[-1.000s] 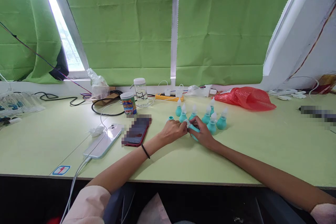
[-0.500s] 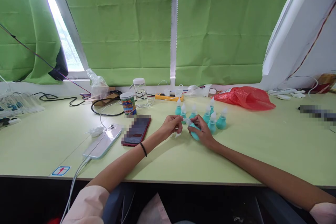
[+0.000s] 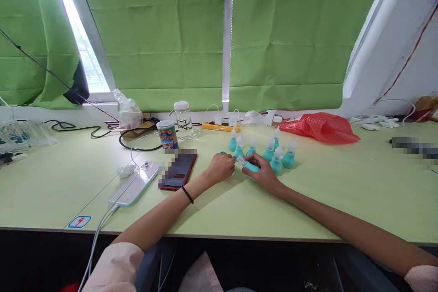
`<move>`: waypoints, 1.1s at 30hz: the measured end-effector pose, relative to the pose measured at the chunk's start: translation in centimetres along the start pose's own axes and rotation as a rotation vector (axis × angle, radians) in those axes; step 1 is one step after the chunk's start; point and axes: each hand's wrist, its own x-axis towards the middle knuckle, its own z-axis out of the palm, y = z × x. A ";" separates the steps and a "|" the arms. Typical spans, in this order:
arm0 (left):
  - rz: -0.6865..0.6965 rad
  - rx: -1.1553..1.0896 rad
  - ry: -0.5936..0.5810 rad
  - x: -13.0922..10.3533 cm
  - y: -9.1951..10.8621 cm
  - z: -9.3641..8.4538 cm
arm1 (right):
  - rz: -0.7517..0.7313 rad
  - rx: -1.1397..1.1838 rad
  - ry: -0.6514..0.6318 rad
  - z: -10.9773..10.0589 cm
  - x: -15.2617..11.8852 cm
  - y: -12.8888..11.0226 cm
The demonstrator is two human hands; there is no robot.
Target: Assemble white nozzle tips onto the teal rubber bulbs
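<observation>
My right hand (image 3: 263,172) holds a teal bulb (image 3: 252,167) lying on its side, its clear collar (image 3: 241,161) pointing left toward my other hand. My left hand (image 3: 221,167) has its fingers curled close to that collar. A bit of teal shows just behind its knuckles; what the fingers hold is hidden. Behind both hands several teal bulbs with whitish pointed tips stand upright on the table, among them one at the right (image 3: 289,160) and one at the back left (image 3: 232,144).
A red-edged phone (image 3: 181,171) and a pale phone (image 3: 135,185) with a cable lie left of my hands. Farther back are a printed can (image 3: 167,135), a clear jar (image 3: 184,123), a yellow power strip (image 3: 219,127) and red plastic wrap (image 3: 320,127).
The bulb in my right hand has tipped flatter, and its clear collar now shows. My left hand has turned knuckles up, with a teal piece now visible behind it.
</observation>
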 end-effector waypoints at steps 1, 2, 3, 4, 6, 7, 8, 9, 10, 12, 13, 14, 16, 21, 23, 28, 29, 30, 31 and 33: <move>-0.011 0.005 0.002 0.0 0.0 -0.1 | 0.010 0.005 -0.014 0.0 0.0 0.1; -0.025 0.008 0.005 0.0 -0.1 -0.2 | 0.022 0.015 -0.027 0.0 0.1 0.1; -0.040 0.012 0.009 -0.1 -0.1 -0.4 | 0.033 0.027 -0.038 0.0 0.1 0.2; -0.057 0.013 0.018 -0.1 -0.1 -0.6 | 0.042 0.040 -0.048 -0.1 0.1 0.2; -0.088 -0.018 0.067 -0.3 0.0 -1.1 | 0.047 0.056 -0.065 -0.1 0.0 0.0; -0.103 -0.052 0.104 -0.4 0.1 -1.3 | 0.039 0.058 -0.073 0.0 -0.1 -0.1; -0.115 -0.095 0.142 -0.5 0.2 -1.5 | 0.022 0.058 -0.079 0.0 -0.2 -0.3; -0.119 -0.142 0.173 -0.6 0.4 -1.7 | -0.005 0.052 -0.082 0.1 -0.3 -0.5; -0.108 -0.187 0.186 -0.7 0.6 -1.8 | -0.036 0.042 -0.083 0.2 -0.5 -0.8; -0.035 -0.253 0.152 -0.9 1.0 -1.9 | -0.096 0.008 -0.084 0.4 -0.9 -1.3; 0.011 -0.280 0.127 -0.9 1.2 -1.8 | -0.116 -0.009 -0.084 0.4 -1.1 -1.5; 0.052 -0.304 0.106 -0.9 1.4 -1.7 | -0.125 -0.022 -0.088 0.5 -1.2 -1.7; 0.099 -0.338 0.079 -1.0 1.6 -1.5 | -0.121 -0.046 -0.094 0.6 -1.3 -1.9; 0.137 -0.444 0.049 -0.8 1.7 -1.1 | -0.108 -0.132 -0.211 0.5 -1.0 -1.8; 0.112 -0.572 0.028 -0.7 1.6 -1.1 | -0.114 -0.125 -0.244 0.4 -0.9 -1.9; 0.060 -0.830 -0.032 -0.4 1.5 -1.2 | -0.199 -0.182 -0.198 0.2 -0.8 -2.0; 0.052 -0.856 -0.048 -0.4 1.5 -1.3 | -0.223 -0.206 -0.184 0.2 -0.8 -2.0; 0.043 -0.881 -0.066 -0.4 1.5 -1.3 | -0.245 -0.227 -0.171 0.2 -0.8 -2.0; 0.035 -0.910 -0.087 -0.4 1.4 -1.3 | -0.266 -0.248 -0.157 0.2 -0.8 -1.9; 0.019 -0.978 -0.126 -0.4 1.4 -1.3 | -0.302 -0.281 -0.135 0.1 -0.9 -1.7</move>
